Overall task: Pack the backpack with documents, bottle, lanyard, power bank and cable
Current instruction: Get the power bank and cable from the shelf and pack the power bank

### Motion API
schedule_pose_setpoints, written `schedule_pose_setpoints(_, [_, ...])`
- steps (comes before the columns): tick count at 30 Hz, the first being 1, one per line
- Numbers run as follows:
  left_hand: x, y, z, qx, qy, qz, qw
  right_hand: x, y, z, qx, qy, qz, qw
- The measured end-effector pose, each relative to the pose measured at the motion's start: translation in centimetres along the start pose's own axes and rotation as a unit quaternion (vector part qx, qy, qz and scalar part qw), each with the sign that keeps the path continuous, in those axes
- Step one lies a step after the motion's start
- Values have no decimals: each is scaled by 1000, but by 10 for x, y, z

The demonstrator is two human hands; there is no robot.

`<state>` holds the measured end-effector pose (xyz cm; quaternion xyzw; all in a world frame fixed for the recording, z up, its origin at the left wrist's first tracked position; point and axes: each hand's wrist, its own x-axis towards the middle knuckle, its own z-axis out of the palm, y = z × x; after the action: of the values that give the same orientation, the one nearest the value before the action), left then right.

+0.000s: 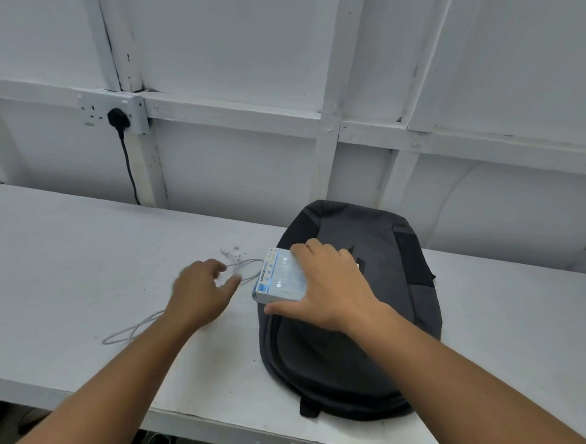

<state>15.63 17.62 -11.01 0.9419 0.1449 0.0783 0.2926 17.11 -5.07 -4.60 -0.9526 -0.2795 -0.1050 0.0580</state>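
A dark grey backpack (356, 345) lies flat on the white table (58, 276), right of centre. My right hand (322, 288) grips a pale blue power bank box (277, 279) at the backpack's upper left edge, thumb along its near side. A thin white cable (244, 263) with several plug ends lies on the table just left of the box and trails toward the front under my left arm. My left hand (201, 291) hovers over the cable with its fingers spread, and I cannot tell if it touches the cable.
A white panelled wall rises right behind the table. A wall socket (113, 111) at upper left holds a black plug (118, 119) whose cord drops behind the table. The table's front edge runs along the bottom of the view.
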Motion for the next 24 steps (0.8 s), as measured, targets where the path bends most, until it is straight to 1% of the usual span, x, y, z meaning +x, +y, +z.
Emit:
schedule_pose_setpoints(1, [-8, 16, -9, -154, -70, -25, 985, -1, -2, 1, -2, 0, 1, 1000])
schedule_pose_setpoints(2, [-16, 32, -16, -269, -160, -52, 948, -2, -4, 2, -6, 4, 1, 1000])
schedule_pose_setpoints(3, [-22, 43, -19, -342, -232, -73, 908, -3, -6, 3, -8, 6, 2, 1000])
schedule_pose_setpoints(4, [-26, 48, -20, -386, -268, -83, 879, -4, -8, 4, -7, 7, 4, 1000])
schedule_pose_setpoints(5, [-28, 50, -20, -414, -278, -83, 863, -5, -8, 4, -6, 7, 7, 1000])
schedule_pose_setpoints(7, [-26, 48, -17, -435, -265, -91, 856, -7, -7, 3, -7, 16, 6, 1000])
schedule_pose_setpoints(9, [-22, 42, -14, -451, -247, -114, 850, -17, -4, 1, -3, 74, -15, 997])
schedule_pose_setpoints(10, [-21, 39, -14, -453, -241, -124, 849, -26, -2, 0, 9, 118, -42, 992])
schedule_pose_setpoints(11, [-18, 36, -14, -452, -239, -132, 849, -39, 0, 0, 26, 157, -88, 983])
schedule_pose_setpoints(12, [-17, 34, -14, -450, -240, -137, 849, -54, 4, 4, 34, 173, -146, 974])
schedule_pose_setpoints(13, [-16, 32, -14, -446, -242, -141, 850, -71, 10, 12, 34, 157, -203, 966])
schedule_pose_setpoints(14, [-16, 31, -15, -443, -241, -145, 851, -88, 18, 21, 33, 111, -238, 964])
schedule_pose_setpoints(15, [-14, 30, -15, -442, -239, -148, 852, -103, 27, 28, 35, 47, -240, 969])
schedule_pose_setpoints(17, [-16, 30, -15, -443, -240, -150, 851, -124, 47, 40, 53, -75, -157, 983])
schedule_pose_setpoints(18, [-16, 30, -15, -445, -242, -150, 849, -129, 54, 43, 60, -112, -117, 985])
schedule_pose_setpoints(20, [-17, 29, -15, -452, -244, -149, 845, -132, 63, 46, 64, -137, -93, 984])
schedule_pose_setpoints(24, [-19, 32, -20, -468, -242, -144, 837, -121, 65, 39, 115, -114, -84, 983])
